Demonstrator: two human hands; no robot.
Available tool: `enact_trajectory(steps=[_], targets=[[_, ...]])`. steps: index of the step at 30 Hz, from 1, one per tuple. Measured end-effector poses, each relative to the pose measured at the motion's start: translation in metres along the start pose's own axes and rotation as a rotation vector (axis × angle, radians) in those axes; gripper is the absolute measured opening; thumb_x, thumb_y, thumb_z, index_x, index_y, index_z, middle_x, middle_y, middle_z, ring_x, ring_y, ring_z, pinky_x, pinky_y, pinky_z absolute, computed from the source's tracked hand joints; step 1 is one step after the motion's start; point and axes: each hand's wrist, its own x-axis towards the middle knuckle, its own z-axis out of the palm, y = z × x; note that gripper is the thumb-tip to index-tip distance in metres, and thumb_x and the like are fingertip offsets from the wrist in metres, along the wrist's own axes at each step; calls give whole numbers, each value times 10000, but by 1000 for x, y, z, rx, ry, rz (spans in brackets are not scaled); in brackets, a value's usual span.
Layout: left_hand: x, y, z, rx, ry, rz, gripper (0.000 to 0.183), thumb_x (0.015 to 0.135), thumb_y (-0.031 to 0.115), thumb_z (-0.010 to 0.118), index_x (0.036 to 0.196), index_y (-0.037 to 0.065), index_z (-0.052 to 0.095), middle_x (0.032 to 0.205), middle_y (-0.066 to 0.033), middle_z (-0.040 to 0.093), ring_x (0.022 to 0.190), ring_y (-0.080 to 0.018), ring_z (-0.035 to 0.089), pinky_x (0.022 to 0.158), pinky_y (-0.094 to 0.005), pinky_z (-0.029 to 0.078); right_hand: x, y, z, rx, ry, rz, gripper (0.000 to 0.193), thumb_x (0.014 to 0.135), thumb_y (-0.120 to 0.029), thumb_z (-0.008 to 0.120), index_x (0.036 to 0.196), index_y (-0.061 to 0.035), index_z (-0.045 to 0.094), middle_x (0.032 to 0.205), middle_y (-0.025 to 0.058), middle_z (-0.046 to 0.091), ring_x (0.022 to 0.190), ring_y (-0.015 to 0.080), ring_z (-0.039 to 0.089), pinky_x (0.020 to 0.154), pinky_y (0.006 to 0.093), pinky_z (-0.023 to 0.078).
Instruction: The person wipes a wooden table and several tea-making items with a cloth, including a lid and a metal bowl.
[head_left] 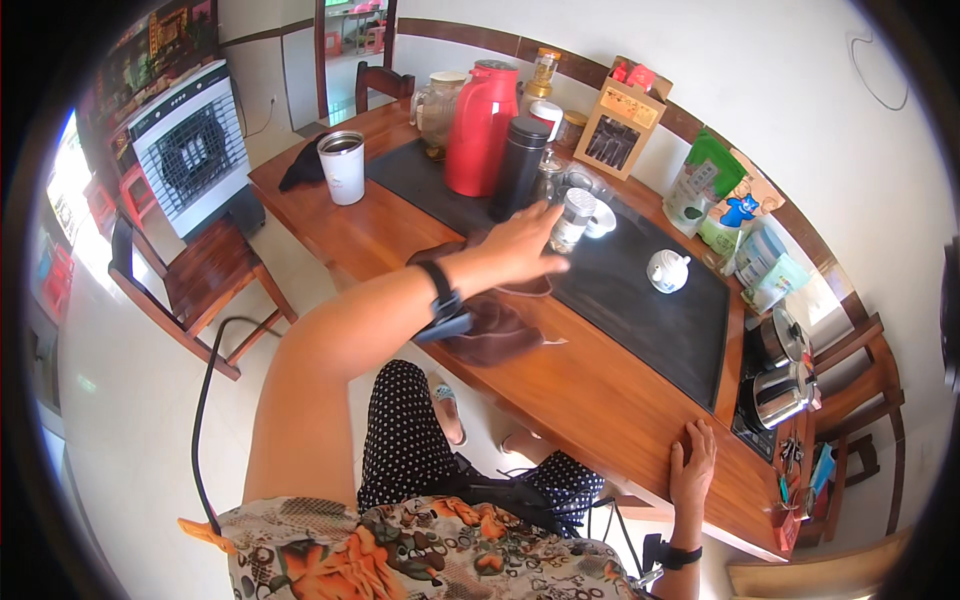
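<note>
My left hand (515, 245) reaches over the table with fingers and thumb spread. Its fingertips are right beside a small clear jar (570, 225) with a pale lid; whether they touch it I cannot tell. Behind the jar are a small white dish (601, 220) and some glassware. A brown cloth (490, 330) hangs at the table's near edge under my left wrist. My right hand (692, 462) rests on the table's near right edge, fingers loosely bent, holding nothing. A white teapot (668, 271) stands on the black tray (655, 335), away from both hands.
Left of the jar stand a black canister (520, 165), a red thermos jug (480, 130) and a white tumbler (343, 168). Pouches (703, 180) and a brown box (620, 120) line the wall. A steel pot (780, 395) is at right; a wooden chair (205, 275) stands left.
</note>
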Motion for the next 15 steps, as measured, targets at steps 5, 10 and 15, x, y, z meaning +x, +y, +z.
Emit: enact_trajectory(steps=[5, 10, 15], targets=[[85, -5, 19, 104, 67, -93, 870, 755, 322, 792, 1457, 78, 340, 1457, -251, 394, 1230, -438, 517, 992, -471, 469, 1, -10, -4, 34, 17, 6, 382, 855, -101, 647, 1224, -9, 607, 1368, 213, 523, 1321, 415, 433, 1112, 486, 341], [106, -7, 45, 235, 34, -94, 558, 778, 314, 763, 1213, 73, 508, 1113, -193, 539, 1036, -391, 598, 848, -472, 501, 2, -5, -5, 92, 32, 1, 386, 853, -114, 658, 1218, 0, 608, 1359, 217, 525, 1311, 426, 437, 1106, 495, 342], [98, 34, 40, 172, -65, -70, 637, 733, 295, 770, 1255, 44, 507, 1148, -197, 501, 1058, -397, 586, 879, -451, 493, 2, -3, -11, 73, 6, 7, 410, 860, -146, 663, 1237, -4, 590, 1378, 212, 503, 1333, 436, 398, 1119, 535, 301]])
